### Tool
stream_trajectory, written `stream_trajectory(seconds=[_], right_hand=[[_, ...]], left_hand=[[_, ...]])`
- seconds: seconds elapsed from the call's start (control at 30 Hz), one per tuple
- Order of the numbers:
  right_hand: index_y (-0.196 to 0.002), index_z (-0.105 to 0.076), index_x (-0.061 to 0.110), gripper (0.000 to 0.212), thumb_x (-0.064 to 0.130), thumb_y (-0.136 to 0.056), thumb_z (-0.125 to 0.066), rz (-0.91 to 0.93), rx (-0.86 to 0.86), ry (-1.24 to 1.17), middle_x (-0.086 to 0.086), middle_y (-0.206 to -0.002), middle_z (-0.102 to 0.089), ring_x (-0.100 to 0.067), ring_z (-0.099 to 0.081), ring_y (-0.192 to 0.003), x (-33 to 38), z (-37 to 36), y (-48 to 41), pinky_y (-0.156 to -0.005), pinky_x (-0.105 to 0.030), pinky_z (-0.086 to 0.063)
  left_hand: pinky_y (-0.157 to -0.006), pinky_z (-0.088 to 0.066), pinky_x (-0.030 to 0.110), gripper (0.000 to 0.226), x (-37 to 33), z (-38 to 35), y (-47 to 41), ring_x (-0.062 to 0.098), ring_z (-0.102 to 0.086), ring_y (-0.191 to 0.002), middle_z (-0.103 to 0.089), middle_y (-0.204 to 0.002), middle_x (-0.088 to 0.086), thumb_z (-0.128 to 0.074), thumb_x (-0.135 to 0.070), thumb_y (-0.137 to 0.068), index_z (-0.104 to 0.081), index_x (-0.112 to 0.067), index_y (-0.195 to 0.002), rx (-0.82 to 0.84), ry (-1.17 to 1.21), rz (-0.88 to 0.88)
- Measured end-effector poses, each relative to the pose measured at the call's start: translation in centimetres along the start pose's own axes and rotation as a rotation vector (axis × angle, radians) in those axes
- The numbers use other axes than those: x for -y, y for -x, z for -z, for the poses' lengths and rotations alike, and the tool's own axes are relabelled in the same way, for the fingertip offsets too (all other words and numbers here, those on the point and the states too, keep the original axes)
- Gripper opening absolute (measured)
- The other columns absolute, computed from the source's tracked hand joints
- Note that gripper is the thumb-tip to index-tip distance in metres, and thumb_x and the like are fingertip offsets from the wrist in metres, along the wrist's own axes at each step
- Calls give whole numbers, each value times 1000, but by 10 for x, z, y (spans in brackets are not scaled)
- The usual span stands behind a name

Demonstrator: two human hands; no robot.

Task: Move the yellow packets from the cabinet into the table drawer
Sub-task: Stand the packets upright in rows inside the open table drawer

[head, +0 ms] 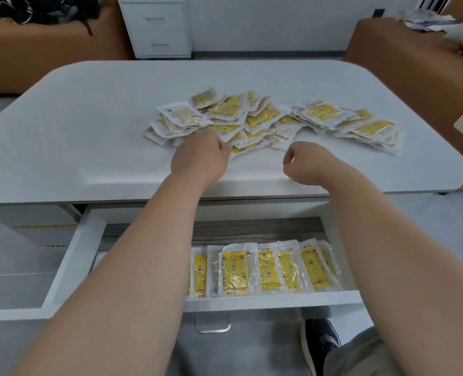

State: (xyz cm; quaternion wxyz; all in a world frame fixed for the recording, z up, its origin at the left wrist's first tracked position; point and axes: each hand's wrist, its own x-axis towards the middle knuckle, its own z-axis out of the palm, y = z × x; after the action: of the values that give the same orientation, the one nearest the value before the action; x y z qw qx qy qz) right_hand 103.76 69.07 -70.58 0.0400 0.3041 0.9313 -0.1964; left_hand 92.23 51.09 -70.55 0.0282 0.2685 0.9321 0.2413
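Observation:
A loose pile of yellow packets (252,118) in clear wrappers lies spread across the middle of the white table (89,126). My left hand (200,158) is at the pile's near edge, its fingers curled down onto a packet there; the fingertips are hidden behind the back of the hand. My right hand (303,162) hovers just in front of the pile, curled into a loose fist with nothing in it. Below the table edge the drawer (70,256) is pulled out, and a row of yellow packets (279,267) lies side by side along its front right.
A white cabinet with two drawers (157,28) stands against the far wall. Brown sofas sit at the back left (48,58) and back right (404,55). My shoe (319,346) is on the floor under the drawer, whose metal handle (214,325) sticks out at the front.

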Motion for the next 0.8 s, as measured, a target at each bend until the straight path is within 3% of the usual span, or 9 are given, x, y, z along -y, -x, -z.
stream_trajectory(seconds=[0.07,0.17,0.23,0.3,0.4,0.47,0.63,0.8], right_hand=[[-137,-52,15,40,24,-99,-50,-1,-108,30,-11,-139,-51,-33,-42,-131,4,-9,-16,-102,-46,-41],[-156,-32,19,54,38,-106,-38,37,-87,66,-3,-162,-31,-28,-18,-151,7,-22,-32,-115,-51,-24],[-157,-29,19,53,37,-107,-28,46,-19,83,1,-164,-26,-26,-11,-154,6,-31,-38,-117,-53,-19],[-151,-35,16,49,34,-107,-25,49,2,123,-2,-160,-33,-27,-15,-152,4,-36,-41,-115,-54,-21],[-136,-48,14,42,34,-105,-29,69,-86,203,-7,-140,-51,-28,-38,-136,4,-34,-40,-108,-50,-28],[-132,-51,14,40,35,-104,-32,83,-138,261,-8,-130,-53,-28,-47,-124,4,-32,-34,-104,-47,-32],[-128,-59,11,42,36,-102,-36,86,-148,341,-13,-132,-46,-31,-43,-123,5,-39,-15,-104,-46,-35],[-125,-55,11,38,37,-99,-46,146,-176,250,-11,-133,-50,-30,-45,-123,6,-42,5,-103,-44,-38]], left_hand=[[-84,-46,39,35,11,-12,-15,28,-58,-111,-64,-119,4,-47,-43,-101,-62,-18,-120,-122,-46,-7],[-112,-31,48,56,25,-32,-31,28,-27,-147,-32,-160,2,-41,-48,-102,-37,-20,-150,-14,-150,-69],[-120,-18,50,61,28,-42,-33,24,-7,-153,-14,-166,-2,-35,-49,-103,-22,-22,-157,44,-165,-97],[-122,-13,51,62,28,-50,-33,24,-6,-154,-19,-166,1,-30,-49,-104,-19,-21,-158,55,-194,-127],[-119,-19,48,61,25,-54,-33,28,-23,-148,-41,-154,8,-29,-50,-104,-27,-17,-155,15,-241,-143],[-115,-24,47,61,22,-55,-29,30,-33,-141,-46,-149,10,-29,-51,-104,-32,-15,-153,-12,-323,-156],[-106,-32,43,56,13,-56,-11,33,-42,-125,-50,-133,13,-33,-50,-102,-51,-11,-137,-26,-459,-170],[-100,-38,41,43,9,-49,11,30,-44,-121,-51,-128,11,-41,-42,-102,-66,-11,-119,-20,-416,-198]])
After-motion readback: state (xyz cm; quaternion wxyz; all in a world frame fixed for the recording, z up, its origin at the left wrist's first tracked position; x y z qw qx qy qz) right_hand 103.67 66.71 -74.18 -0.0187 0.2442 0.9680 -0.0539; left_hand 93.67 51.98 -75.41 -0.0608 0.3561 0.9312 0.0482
